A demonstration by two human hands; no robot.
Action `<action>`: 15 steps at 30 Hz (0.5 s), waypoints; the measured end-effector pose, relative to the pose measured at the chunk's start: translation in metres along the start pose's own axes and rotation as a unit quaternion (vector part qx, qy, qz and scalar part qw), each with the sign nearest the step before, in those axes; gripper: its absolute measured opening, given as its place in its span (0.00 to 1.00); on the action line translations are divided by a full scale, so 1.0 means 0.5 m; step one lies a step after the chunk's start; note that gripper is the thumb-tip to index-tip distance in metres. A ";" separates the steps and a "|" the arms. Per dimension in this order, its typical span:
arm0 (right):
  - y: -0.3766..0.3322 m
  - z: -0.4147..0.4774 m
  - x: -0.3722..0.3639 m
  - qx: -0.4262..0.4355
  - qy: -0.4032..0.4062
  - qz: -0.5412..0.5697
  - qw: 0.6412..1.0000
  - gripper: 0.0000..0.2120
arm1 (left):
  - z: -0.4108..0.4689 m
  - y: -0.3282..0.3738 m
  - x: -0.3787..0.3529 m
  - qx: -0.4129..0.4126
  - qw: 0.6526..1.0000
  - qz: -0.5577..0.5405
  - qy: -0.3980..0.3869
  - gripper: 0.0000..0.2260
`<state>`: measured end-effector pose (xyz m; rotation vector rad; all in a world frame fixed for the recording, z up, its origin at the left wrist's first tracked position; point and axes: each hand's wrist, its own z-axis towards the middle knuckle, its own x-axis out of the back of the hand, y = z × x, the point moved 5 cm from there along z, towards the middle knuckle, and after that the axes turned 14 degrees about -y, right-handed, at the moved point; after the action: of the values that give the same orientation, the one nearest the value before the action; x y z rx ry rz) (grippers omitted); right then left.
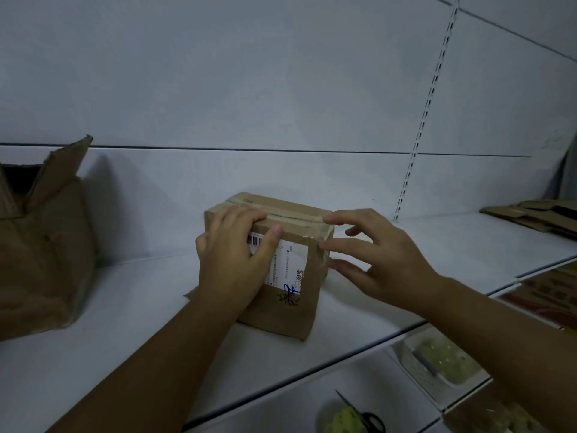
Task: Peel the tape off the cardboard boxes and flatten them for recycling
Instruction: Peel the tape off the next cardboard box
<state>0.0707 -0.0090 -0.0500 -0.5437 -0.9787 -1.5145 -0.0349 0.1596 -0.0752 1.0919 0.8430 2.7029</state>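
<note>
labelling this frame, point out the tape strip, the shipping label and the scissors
tape strip (290, 210), head view, middle of its length
shipping label (293, 260), head view, bare white middle
scissors (362, 414), head view, top of the black handle

Your left hand (232, 254): fingers curled over small brown cardboard box (281, 314). Your right hand (384, 260): fingers spread, straight.

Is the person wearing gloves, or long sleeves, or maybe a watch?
No. The left grip and right grip are bare hands, with no gloves, rings or watch in view. The left forearm and right forearm are bare too, with no sleeve showing up to the picture's edge.
</note>
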 end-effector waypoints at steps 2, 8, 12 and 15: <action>-0.005 0.011 0.003 0.030 -0.012 -0.030 0.999 0.08 | -0.001 0.000 0.001 0.002 1.000 0.001 0.000 0.24; -0.018 0.022 0.011 0.076 -0.005 -0.043 0.996 0.05 | -0.004 0.004 0.000 0.003 1.000 0.002 -0.003 0.23; -0.019 0.027 0.003 0.064 -0.012 -0.020 0.998 0.05 | -0.004 0.004 -0.001 0.004 1.000 0.002 -0.002 0.21; -0.021 0.025 -0.006 0.020 -0.005 0.063 0.998 0.06 | -0.005 0.005 0.001 -0.006 1.000 0.000 -0.001 0.26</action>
<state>0.0589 0.0027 -0.0485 -0.5747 -0.9627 -1.3790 -0.0368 0.1565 -0.0746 1.0919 0.8251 2.7028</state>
